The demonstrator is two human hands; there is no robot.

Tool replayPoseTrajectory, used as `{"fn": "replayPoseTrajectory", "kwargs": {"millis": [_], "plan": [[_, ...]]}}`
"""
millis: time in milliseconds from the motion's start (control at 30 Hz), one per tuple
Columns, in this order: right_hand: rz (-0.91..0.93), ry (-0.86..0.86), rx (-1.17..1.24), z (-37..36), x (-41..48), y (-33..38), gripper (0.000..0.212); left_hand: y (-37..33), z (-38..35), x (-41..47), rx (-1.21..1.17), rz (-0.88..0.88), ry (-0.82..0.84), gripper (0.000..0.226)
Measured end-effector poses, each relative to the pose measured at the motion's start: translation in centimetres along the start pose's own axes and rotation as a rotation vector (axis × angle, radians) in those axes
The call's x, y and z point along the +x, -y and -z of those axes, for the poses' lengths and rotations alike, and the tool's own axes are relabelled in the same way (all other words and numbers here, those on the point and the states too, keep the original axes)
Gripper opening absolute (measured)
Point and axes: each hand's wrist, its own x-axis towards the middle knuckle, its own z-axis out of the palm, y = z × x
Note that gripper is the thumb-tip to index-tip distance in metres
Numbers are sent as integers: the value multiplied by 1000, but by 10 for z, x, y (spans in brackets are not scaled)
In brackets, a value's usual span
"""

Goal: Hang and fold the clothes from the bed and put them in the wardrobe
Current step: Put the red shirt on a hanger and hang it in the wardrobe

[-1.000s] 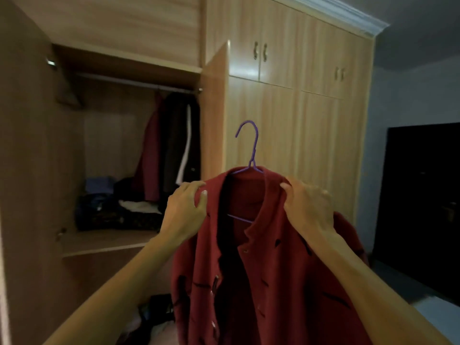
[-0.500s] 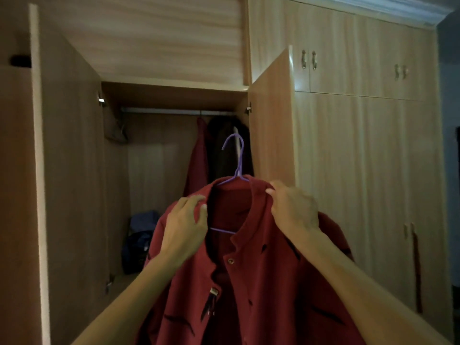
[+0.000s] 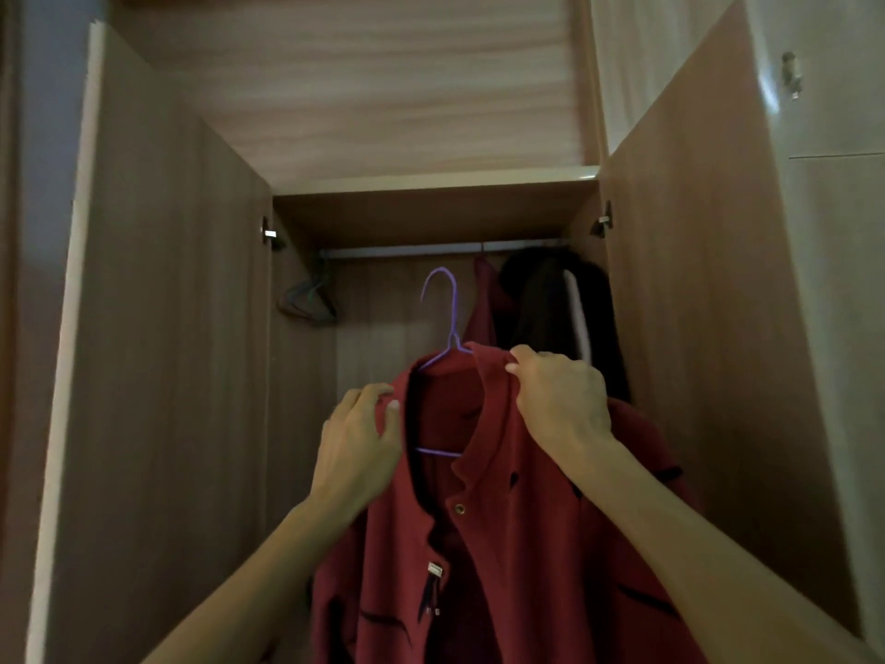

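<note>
Shirt: the red shirt (image 3: 503,519) hangs on a purple hanger (image 3: 443,357), held up in front of the open wardrobe (image 3: 431,184); its length runs straight down, its shoulders spread left to right
Left hand: the left hand (image 3: 359,443) grips the shirt's left shoulder beside the collar opening, fingers curled over the cloth, thumb toward the neck
Right hand: the right hand (image 3: 560,395) pinches the collar at the right shoulder, fingers bent round the fold; it sits higher and nearer the hook than the other hand
Key relation: the hanger's hook (image 3: 438,289) stands upright above both hands, just below the rail (image 3: 440,249) and in front of it; the hook's open side faces left; judged from this, the move ahead is a lift up and inward until the hook clears the rail, then a drop onto it
Nearer hand: the right, being closest to the hook's stem, looks better placed to steer it
Open room: the rail lies bare from the empty hangers (image 3: 306,299) at its left end to the hanging garments (image 3: 550,313) at its right end; the hook points at that bare stretch
Edges: the left door (image 3: 158,328) and right door (image 3: 694,280) stand open on either side; the shirt's right shoulder is near the right door and the dark garments, so a snag there seems the likeliest trouble; the top panel sits close above the rail, leaving little height for the hook
</note>
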Motion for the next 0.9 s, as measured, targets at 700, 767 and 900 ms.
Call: {"fn": "replayPoseTrajectory", "kwargs": {"millis": [700, 767, 900], "plan": [[-29, -105, -263, -269, 265, -1, 25, 171, -175, 304, -100, -217, -67, 25], [-64, -121, -307, -293, 290, -7, 27, 184, -190, 335, -138, -220, -63, 23], [-133, -147, -354, -335, 333, -16, 22, 203, -229, 378, -148, -288, -43, 20]]}}
